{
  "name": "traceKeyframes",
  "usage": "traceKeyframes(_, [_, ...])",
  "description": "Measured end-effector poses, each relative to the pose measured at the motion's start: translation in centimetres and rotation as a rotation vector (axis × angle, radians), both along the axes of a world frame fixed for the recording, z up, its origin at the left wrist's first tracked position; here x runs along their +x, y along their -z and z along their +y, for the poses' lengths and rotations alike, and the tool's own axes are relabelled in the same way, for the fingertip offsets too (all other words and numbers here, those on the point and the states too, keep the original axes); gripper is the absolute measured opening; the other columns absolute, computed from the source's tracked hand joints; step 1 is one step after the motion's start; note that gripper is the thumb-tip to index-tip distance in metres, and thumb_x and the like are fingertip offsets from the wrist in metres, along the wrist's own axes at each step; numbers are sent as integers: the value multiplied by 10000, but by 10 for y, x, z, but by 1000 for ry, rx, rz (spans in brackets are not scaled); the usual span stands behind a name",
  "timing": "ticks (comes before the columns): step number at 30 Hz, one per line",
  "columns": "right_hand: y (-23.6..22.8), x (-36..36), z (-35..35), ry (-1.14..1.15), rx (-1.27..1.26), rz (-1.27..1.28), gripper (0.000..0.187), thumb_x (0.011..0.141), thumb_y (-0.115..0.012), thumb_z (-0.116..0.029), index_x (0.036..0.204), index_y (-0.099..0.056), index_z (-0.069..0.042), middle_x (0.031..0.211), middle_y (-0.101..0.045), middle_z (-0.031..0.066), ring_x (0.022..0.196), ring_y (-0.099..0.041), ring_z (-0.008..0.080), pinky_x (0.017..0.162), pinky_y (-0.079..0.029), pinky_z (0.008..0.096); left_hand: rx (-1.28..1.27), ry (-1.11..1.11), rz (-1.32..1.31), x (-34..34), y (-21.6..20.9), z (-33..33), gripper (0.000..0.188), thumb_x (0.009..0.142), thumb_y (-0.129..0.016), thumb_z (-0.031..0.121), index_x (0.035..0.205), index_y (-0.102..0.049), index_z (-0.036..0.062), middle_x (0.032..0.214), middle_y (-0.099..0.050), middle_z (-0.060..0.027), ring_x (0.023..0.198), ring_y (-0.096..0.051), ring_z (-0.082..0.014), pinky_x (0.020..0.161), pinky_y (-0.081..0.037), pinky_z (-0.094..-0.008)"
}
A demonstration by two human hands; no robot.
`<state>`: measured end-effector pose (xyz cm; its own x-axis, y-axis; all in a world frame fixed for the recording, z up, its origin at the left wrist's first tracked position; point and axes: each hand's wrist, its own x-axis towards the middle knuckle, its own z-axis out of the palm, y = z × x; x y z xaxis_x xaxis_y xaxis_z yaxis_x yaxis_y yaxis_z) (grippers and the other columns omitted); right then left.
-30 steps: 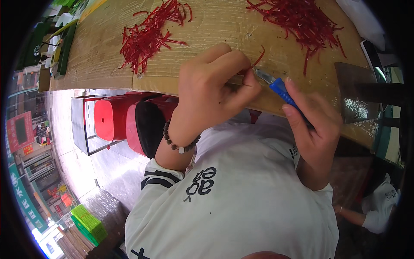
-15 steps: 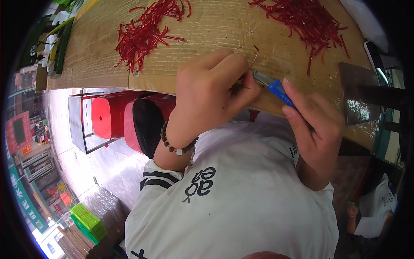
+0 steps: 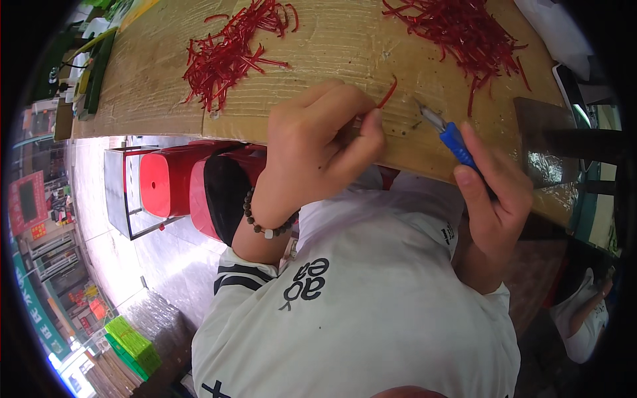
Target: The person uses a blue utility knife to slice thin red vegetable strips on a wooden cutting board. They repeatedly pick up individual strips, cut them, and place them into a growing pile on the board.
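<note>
My left hand [image 3: 325, 136], a beaded bracelet on its wrist, is closed in a pinch near the table's front edge. From its fingertips sticks out a slender, glossy red piece [image 3: 389, 91] that looks like a thin chili pepper. The rest of that piece is hidden by the fingers. Just to the right, my right hand [image 3: 494, 192] is wrapped round the blue handle of a utility knife [image 3: 458, 142]. Its blade points up and left, apart from the chili. Similar thin red chilies lie in a left pile [image 3: 222, 60] and a right pile [image 3: 458, 33].
Brown cardboard [image 3: 332, 50] covers the table, with dark specks near the blade. Red stools [image 3: 169, 180] stand under the left front edge. A dark blade-like plate [image 3: 541, 142] lies at the right edge, beside a phone-like object [image 3: 567, 89]. Another person [image 3: 587, 312] is at the lower right.
The knife blade has drawn away from my left fingertips, to the right and slightly down. My left hand has shifted slightly left, and more of the red chili shows beyond the fingers.
</note>
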<state>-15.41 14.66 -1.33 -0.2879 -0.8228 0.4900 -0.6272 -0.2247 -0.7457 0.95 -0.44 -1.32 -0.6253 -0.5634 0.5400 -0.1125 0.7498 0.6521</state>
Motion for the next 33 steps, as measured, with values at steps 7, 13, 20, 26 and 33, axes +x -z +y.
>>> traceKeyframes(7, [8,-4,7,-12,-137,-3,386,776,-718,-53,1144,-652,41,743,-642,110,580,-503,156,554,-398,262,-298,-65,-269,-51,-35,-27,161,819,-673,123,941,-700,22,847,-690,-148,738,-677,-252,654,-509,-313])
traceKeyframes(13, [7,-9,9,-49,-164,22,395,766,-732,-59,1141,-655,36,707,-618,104,558,-493,167,530,-384,271,-385,-230,-486,-42,-75,-64,433,861,-575,139,1243,-501,-52,884,-642,-268,868,-621,-414,749,-500,-457])
traceKeyframes(20, [5,-6,4,-87,-180,66,407,747,-741,-37,1142,-660,19,704,-629,89,536,-486,173,506,-385,276,-317,-474,-879,44,-40,-181,233,868,-619,229,1024,-702,76,893,-695,-152,813,-668,-328,726,-514,-397])
traceKeyframes(26, [3,-5,6,-76,-146,73,407,754,-739,-45,1150,-660,9,726,-651,97,539,-502,169,510,-402,270,-558,-501,-769,64,-30,-190,213,910,-578,226,1004,-666,56,915,-696,-147,777,-677,-295,679,-510,-361])
traceKeyframes(33, [5,-4,4,-39,-157,67,400,769,-730,-45,1159,-656,6,744,-657,105,548,-517,174,519,-419,274,30,-144,-65,7,-32,-58,78,912,-576,83,969,-601,36,772,-665,-127,654,-672,-235,567,-501,-311])
